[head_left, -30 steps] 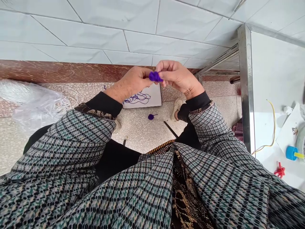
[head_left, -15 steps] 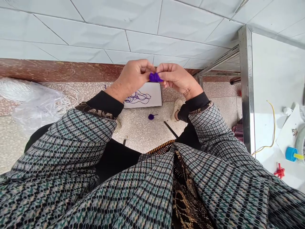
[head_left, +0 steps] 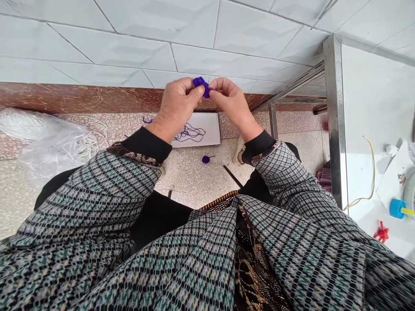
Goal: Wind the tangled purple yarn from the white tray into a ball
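A small wound bundle of purple yarn [head_left: 200, 82] is gripped by my left hand [head_left: 177, 103], thumb pressed on its near side. From the right, my right hand [head_left: 232, 100] pinches the lower right end of the same bundle. Something thin shows by the right fingertips, too fine to name. Under the hands, on the floor, lies a shallow white tray [head_left: 212, 125] with tangled loose purple yarn [head_left: 191, 133] in it. A little ball of purple yarn [head_left: 205, 159] with a short tail rests nearer to me on the floor.
White yarn in a clear plastic bag [head_left: 42, 142] lies at the left. At the right stands a metal-framed table [head_left: 335, 121], with a blue cap [head_left: 396, 208] and a red item [head_left: 381, 232] on top. A tiled wall [head_left: 194, 56] closes off the far side.
Both hands have risen slightly, carrying the yarn bundle up and a little left. The bundle now sits more in the left fingers, and the right hand has turned to pinch its end.
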